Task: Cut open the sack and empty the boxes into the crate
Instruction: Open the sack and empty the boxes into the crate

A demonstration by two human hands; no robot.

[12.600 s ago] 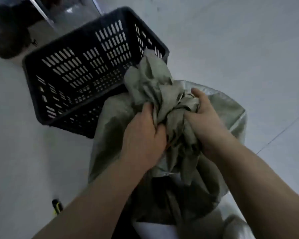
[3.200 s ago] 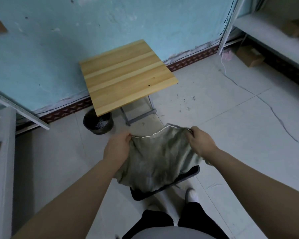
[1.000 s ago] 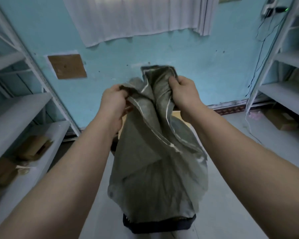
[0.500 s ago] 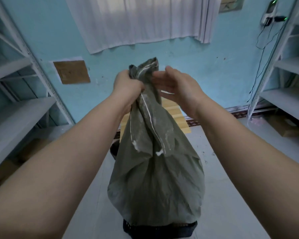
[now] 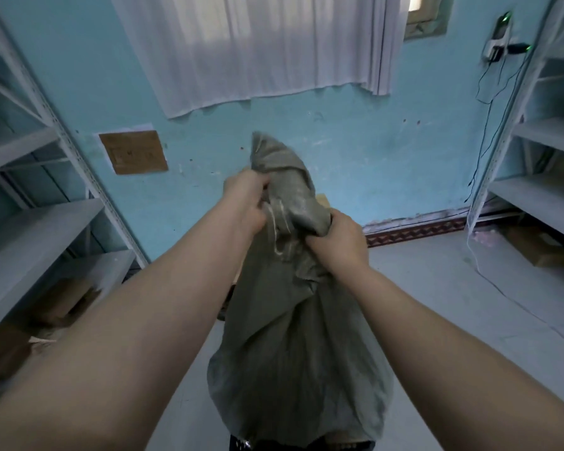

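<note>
Sack (image 5: 293, 353) unmarked, gripped by left hand (image 5: 246, 203), right hand (image 5: 337, 237)

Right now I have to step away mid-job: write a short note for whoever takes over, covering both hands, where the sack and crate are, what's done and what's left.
Left hand: clenched on the gathered top of the grey sack.
Right hand: gripping the same bunched end, slightly lower.
Sack: held up in the air, upside down, its open mouth hanging just over the dark crate, which is barely visible at the bottom edge.
Done: the sack is open and upended over the crate.
Left: I can't see whether boxes remain inside. Shake it out, check the crate, then set the sack aside.
</note>
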